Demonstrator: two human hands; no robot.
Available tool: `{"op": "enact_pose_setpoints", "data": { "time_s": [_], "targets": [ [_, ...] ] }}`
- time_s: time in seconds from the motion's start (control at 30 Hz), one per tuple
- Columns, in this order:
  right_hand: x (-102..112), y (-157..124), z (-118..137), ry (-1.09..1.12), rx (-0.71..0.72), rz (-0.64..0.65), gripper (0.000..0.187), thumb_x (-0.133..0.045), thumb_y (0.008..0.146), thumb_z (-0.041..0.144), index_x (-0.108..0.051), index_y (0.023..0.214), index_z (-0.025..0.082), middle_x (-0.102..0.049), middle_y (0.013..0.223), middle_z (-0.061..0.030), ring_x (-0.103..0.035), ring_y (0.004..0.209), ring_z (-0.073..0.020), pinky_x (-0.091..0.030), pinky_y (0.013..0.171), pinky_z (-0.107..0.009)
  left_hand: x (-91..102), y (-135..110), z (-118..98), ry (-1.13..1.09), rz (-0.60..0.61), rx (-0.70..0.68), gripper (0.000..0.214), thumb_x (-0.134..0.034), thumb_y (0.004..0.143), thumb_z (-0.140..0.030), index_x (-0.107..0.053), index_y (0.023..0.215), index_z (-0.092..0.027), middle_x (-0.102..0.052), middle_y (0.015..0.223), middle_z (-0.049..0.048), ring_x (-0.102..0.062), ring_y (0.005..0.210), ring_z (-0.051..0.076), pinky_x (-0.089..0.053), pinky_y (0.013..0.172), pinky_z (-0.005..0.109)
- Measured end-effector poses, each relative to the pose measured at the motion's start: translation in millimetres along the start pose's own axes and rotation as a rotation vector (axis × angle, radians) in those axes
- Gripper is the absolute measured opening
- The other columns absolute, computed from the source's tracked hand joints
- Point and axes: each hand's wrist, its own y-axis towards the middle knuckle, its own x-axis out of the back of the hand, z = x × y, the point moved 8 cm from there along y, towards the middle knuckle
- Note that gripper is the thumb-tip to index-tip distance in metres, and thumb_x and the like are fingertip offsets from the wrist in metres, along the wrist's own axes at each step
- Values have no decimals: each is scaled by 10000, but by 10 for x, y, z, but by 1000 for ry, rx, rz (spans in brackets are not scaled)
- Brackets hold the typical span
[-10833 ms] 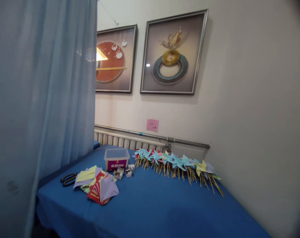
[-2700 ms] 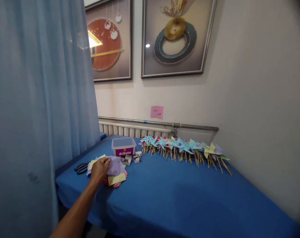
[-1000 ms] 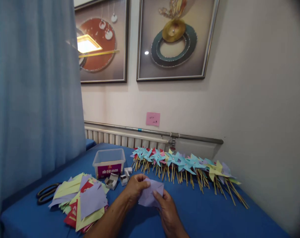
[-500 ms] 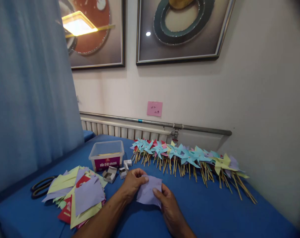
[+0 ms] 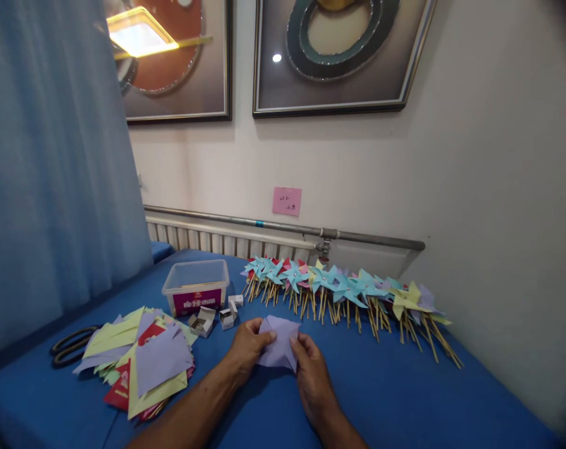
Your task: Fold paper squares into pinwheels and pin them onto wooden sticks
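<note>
A sheet of purple paper (image 5: 279,342) is held up between both hands over the blue-covered table. My left hand (image 5: 251,347) pinches its left edge, with the thumb on the near face. At the right edge, my right hand (image 5: 309,368) grips the paper between thumb and fingers. Some fingertips are hidden behind the sheet. To the left lies a pile of cut coloured paper (image 5: 163,362) in yellow, purple, red and green. Small open white boxes (image 5: 202,322) stand just beyond my left hand.
Paper pinwheels on sticks (image 5: 352,288) lie in a long row along the back right. A clear plastic tub (image 5: 196,274) with a magenta label stands behind the boxes. Black-handled scissors (image 5: 74,346) lie at far left, beside a blue curtain (image 5: 58,156). A pipe (image 5: 376,239) runs along the wall.
The view has shifted slightly. My right fingers have moved to the paper's right edge, and the sheet has turned a little, showing more of its face. Both hands keep hold of it.
</note>
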Motion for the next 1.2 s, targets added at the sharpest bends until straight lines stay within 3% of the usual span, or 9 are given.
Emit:
{"op": "enact_pose_setpoints", "data": {
  "time_s": [0.1,0.17,0.3,0.43,0.53,0.67,0.8,0.93,1.2],
  "targets": [
    [156,-21,86,-106,76,-177,424,-919,664,550,-751,887,231,-766,820,-19,-696,788,-210,-540,740,-309,162,-26,-239,286,-162,-249,213,-742,711,-380,-655,714,-186,-617,630,-15,-537,586,146,-418,589,272],
    [90,-69,62,-80,24,-143,445,-899,681,606,-757,864,227,-774,838,-40,-705,801,-215,-549,735,-317,132,-126,-441,527,-199,-518,121,-651,808,-291,-678,739,-195,-668,725,12,-604,715,175,-468,691,296],
    [-284,-211,-42,261,-182,139,606,-801,750,718,-776,1076,209,-805,1087,-110,-740,999,-270,-593,812,-376,-201,-407,-499,920,-81,-909,204,-560,864,-129,-744,877,-216,-758,1046,77,-666,979,227,-490,885,381],
    [-251,-184,-46,373,-229,133,450,-832,807,554,-776,1109,226,-816,1117,-70,-748,1034,-253,-613,751,-333,-415,-583,-423,1122,30,-1028,195,-697,818,-202,-766,1000,-228,-723,1257,115,-649,1137,298,-486,972,464],
    [-94,-102,-49,348,-201,53,309,-850,812,419,-780,1029,210,-833,1035,-64,-765,1007,-256,-625,776,-346,-257,-507,-509,998,-68,-912,246,-697,870,-304,-752,1095,-223,-707,1294,130,-639,1193,306,-478,1034,489],
    [-63,-103,-68,327,-198,6,293,-847,815,380,-766,1032,201,-839,1008,-79,-760,1083,-291,-616,919,-439,172,-174,-432,663,-264,-479,200,-696,834,-305,-739,1003,-207,-762,1047,91,-696,966,245,-536,883,388],
    [-189,-191,-37,287,-212,61,361,-871,786,416,-763,1044,188,-833,1056,-103,-747,1121,-309,-606,940,-456,261,18,-165,307,-208,-146,252,-797,658,-352,-710,817,-177,-716,749,27,-625,674,165,-478,648,273],
    [-242,-253,18,227,-228,76,472,-934,690,441,-767,1043,177,-832,1043,-114,-755,1082,-322,-609,897,-439,184,-1,-134,198,-170,-109,331,-824,547,-423,-655,663,-163,-609,588,-22,-487,540,105,-370,551,238],
    [-214,-273,24,161,-263,43,562,-977,590,447,-759,1032,176,-834,952,-102,-774,961,-323,-607,813,-415,132,-10,-120,199,-150,-133,320,-802,591,-432,-618,661,-180,-555,545,-47,-437,499,97,-314,514,232]
  ]
}}
